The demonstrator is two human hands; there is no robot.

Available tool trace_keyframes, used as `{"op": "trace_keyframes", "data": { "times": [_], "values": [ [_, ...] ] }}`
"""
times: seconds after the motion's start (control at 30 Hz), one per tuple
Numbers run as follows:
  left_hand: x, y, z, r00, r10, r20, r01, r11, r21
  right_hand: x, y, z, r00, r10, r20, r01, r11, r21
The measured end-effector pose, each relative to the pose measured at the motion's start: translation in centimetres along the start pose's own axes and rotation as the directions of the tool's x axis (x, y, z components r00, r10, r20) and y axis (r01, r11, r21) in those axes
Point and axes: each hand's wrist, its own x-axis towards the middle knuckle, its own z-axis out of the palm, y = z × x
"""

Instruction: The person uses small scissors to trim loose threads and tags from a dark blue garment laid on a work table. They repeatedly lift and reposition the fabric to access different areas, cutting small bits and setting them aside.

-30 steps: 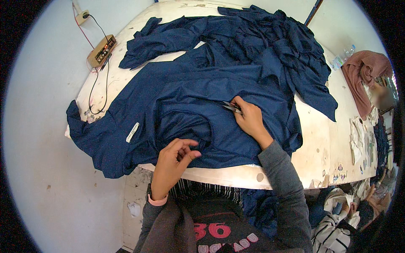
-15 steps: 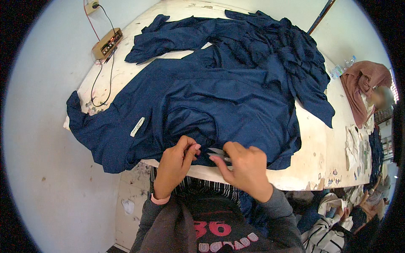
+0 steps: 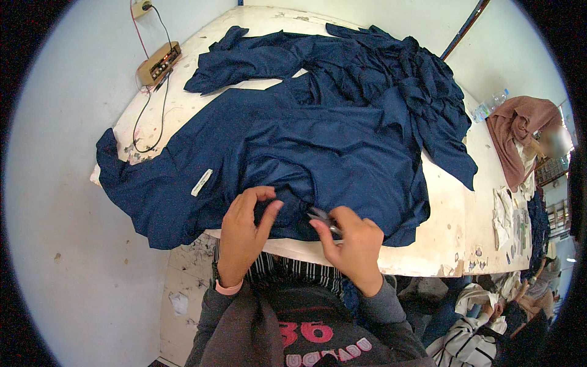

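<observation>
A dark navy garment [image 3: 361, 165] lies spread and wrinkled over the table, with a white label [image 3: 202, 182] on its left part. Just above the cloth near the front edge, my left hand [image 3: 243, 232] has its thumb and fingers apart, with nothing visible between them. Opposite it, my right hand [image 3: 353, 244] grips small metal thread snips [image 3: 325, 220], their blades pointing up and left over the cloth. The fingers of my right hand partly cover the snips' body.
More bunched navy fabric [image 3: 391, 67] covers the far side of the white table [image 3: 452, 226]. A tan electrical box [image 3: 159, 63] with cables stands at the left wall. Clear plastic bottles [image 3: 489, 107] and a person in a brown head covering [image 3: 516, 131] are at the right.
My left thumb and fingers have spread apart from a pinch. My right hand has shifted slightly left and lower, and the snips' blades now tilt more upward.
</observation>
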Motion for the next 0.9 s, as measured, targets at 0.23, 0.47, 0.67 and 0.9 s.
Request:
{"op": "trace_keyframes", "data": {
  "times": [0.23,0.47,0.67,0.9],
  "values": [
    [-0.4,1.2,3.1,0.946,-0.108,0.306,0.242,0.863,-0.443,-1.3,2.3,-0.7,0.859,0.437,0.266,-0.466,0.453,0.760],
    [-0.1,1.0,3.2,0.894,-0.215,0.392,0.440,0.581,-0.684,-1.3,2.3,-0.7,0.980,0.181,-0.077,-0.132,0.895,0.425],
    [-0.3,1.5,2.2,0.888,-0.208,0.411,0.451,0.576,-0.682,-0.6,2.5,-0.8,0.985,-0.094,-0.145,0.115,0.982,0.148],
    [-0.3,1.5,2.8,0.882,-0.196,0.428,0.460,0.551,-0.696,-0.8,2.9,-0.7,0.989,-0.112,-0.100,0.129,0.975,0.182]
  ]
}}
